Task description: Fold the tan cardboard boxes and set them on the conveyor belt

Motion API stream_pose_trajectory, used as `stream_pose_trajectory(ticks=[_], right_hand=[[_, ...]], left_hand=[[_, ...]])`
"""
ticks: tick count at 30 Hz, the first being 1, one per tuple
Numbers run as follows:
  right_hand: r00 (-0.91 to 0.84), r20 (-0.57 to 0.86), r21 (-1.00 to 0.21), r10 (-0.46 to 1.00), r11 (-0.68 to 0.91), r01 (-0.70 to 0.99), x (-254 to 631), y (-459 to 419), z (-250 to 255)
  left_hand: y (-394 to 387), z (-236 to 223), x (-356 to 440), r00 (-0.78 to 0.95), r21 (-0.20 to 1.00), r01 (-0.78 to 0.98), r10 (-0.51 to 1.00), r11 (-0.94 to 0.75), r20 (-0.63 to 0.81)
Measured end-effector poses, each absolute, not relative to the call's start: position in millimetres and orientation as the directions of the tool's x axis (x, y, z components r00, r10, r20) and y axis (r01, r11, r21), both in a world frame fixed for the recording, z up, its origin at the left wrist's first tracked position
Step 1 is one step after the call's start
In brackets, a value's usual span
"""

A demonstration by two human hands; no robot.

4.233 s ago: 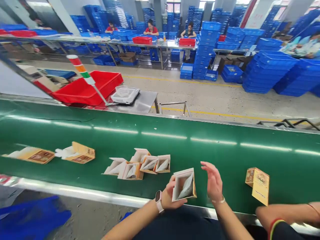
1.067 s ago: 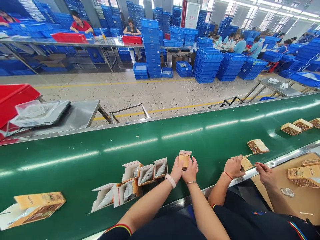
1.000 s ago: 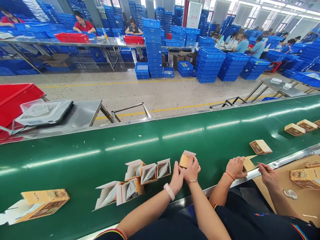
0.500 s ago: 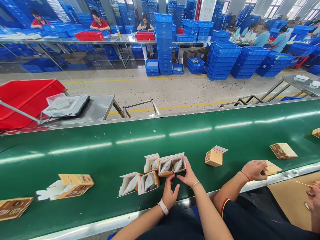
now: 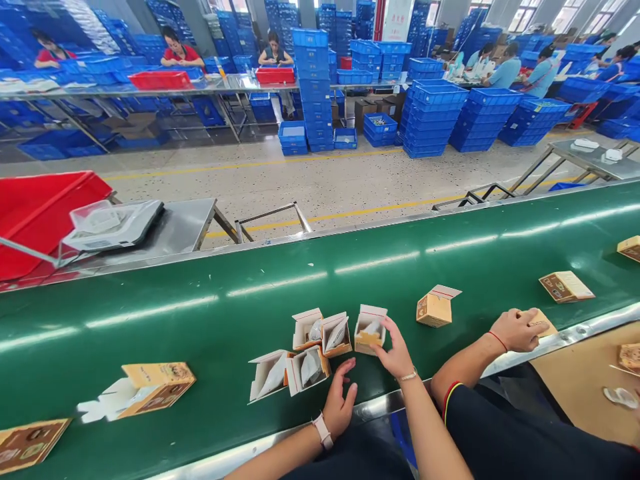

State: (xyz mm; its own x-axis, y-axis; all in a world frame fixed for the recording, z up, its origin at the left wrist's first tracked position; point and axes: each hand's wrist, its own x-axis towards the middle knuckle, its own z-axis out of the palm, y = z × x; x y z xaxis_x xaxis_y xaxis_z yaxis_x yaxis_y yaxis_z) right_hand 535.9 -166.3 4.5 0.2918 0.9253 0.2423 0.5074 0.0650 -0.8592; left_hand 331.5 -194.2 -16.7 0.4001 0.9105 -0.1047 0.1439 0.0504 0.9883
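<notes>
My right hand (image 5: 399, 355) grips a small open cardboard box (image 5: 369, 343) by its right side and front, thumb at the front. A white packet (image 5: 373, 327) lies inside, and the lid flap stands up at the back. Left of it, a little apart, several open boxes (image 5: 307, 368) sit in a cluster on the green conveyor belt (image 5: 220, 427), each with a pale packet inside. My left hand (image 5: 339, 408), with a light watch band on the wrist, is open and empty beside the cluster's front right corner, its fingers curved and apart.
A co-worker's hand (image 5: 517, 330) covers another box at the right belt edge. One box (image 5: 434, 310) with a raised flap stands between us. Further left lie an open box (image 5: 160, 390) and a brown carton (image 5: 33, 443). A scale (image 5: 113, 227) sits beyond the belt.
My right hand has drawn the rightmost box away from the cluster, leaving a gap. My left hand stays near the cluster, holding nothing. The co-worker's hand has shifted over its box.
</notes>
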Motion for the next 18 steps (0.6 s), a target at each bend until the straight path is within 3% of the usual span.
stream_pose_trajectory(ticks=[3,7,10,13,16,18], right_hand=[[0.363,0.279,-0.831,0.889,0.034,0.554,536.5,-215.7,-8.8],[0.344,0.276,-0.783,0.898,0.002,0.622,533.9,-245.0,-13.2],[0.315,0.237,-0.765,0.919,-0.023,0.643,530.8,-238.4,-8.3],[0.494,0.216,-0.871,0.842,-0.063,0.488,518.2,-229.5,-9.9],[0.772,0.123,-0.964,0.624,-0.110,0.242,501.0,-224.4,-17.6],[0.843,0.068,-0.984,0.534,-0.103,0.145,499.3,-220.8,-18.3]], left_hand=[[-191.3,-12.8,337.1,0.485,0.995,0.100,0.873,0.015,-0.062],[-169.6,1.5,357.9,0.615,0.984,0.060,0.782,-0.168,0.096],[-149.9,17.8,378.7,0.655,0.967,0.115,0.749,-0.226,0.097],[-138.6,27.8,395.5,0.658,0.951,0.204,0.752,-0.232,0.042],[-138.3,26.3,408.3,0.611,0.956,0.239,0.791,-0.171,-0.011],[-142.1,21.4,417.8,0.521,0.974,0.219,0.851,-0.067,-0.059]])
